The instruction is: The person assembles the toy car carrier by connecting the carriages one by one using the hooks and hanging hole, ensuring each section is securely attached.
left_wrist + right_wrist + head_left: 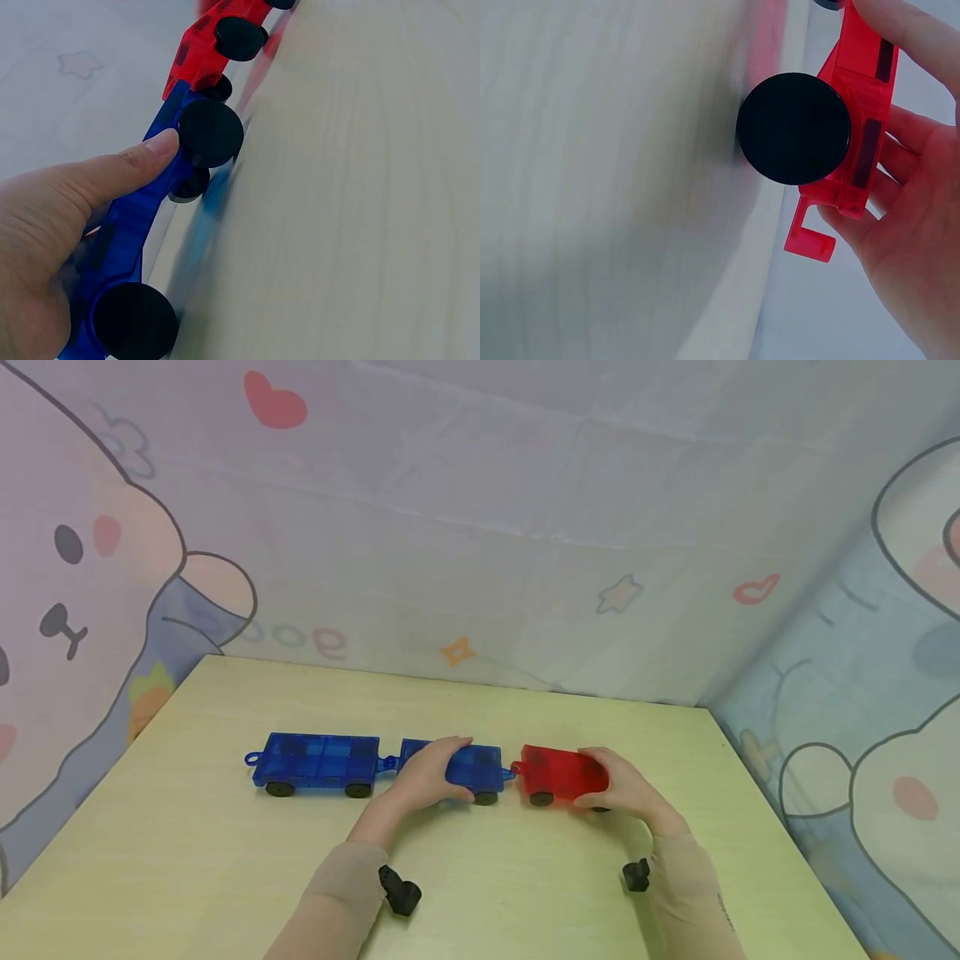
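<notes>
Three see-through toy wagons with black wheels stand in a row in the head view. My left hand (429,775) grips the middle blue wagon (480,764), thumb on its near side and fingers over its far side. The thumb presses close to a wheel (211,133) in the left wrist view. At the row's right end, my right hand (624,783) holds the red wagon (553,772) between thumb and fingers. A small red hook (810,244) sticks out from its end. Between the two held wagons, the blue coupling (508,774) overlaps the red one.
A longer blue wagon (318,760) joins the middle one on the left, its loop (252,759) pointing outward. All stand on a pale wooden table (517,885). A printed cloth (480,527) hangs behind and at both sides.
</notes>
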### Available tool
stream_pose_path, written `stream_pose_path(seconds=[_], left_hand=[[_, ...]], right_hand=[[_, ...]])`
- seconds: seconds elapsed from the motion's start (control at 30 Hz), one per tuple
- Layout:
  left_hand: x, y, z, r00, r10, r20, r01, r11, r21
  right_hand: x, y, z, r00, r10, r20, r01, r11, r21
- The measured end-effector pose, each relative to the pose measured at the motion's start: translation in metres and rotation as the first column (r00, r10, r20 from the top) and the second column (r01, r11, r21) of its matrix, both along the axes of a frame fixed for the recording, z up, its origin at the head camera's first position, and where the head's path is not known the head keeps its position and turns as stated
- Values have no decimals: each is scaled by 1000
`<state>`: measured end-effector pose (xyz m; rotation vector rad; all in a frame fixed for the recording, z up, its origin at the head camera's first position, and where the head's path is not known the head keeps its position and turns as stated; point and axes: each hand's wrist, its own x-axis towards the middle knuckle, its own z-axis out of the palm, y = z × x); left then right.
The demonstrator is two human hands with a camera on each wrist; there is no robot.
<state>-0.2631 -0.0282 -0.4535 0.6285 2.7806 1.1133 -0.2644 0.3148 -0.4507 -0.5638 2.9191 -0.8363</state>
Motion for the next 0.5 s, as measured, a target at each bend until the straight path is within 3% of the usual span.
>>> stream_pose_path(seconds=[0.5], left_hand=[[-2, -1, -2, 1000, -2, -3, 2, 1000, -4]], right_hand=[[1, -5, 5, 1000, -14, 7, 13, 1000, 22]])
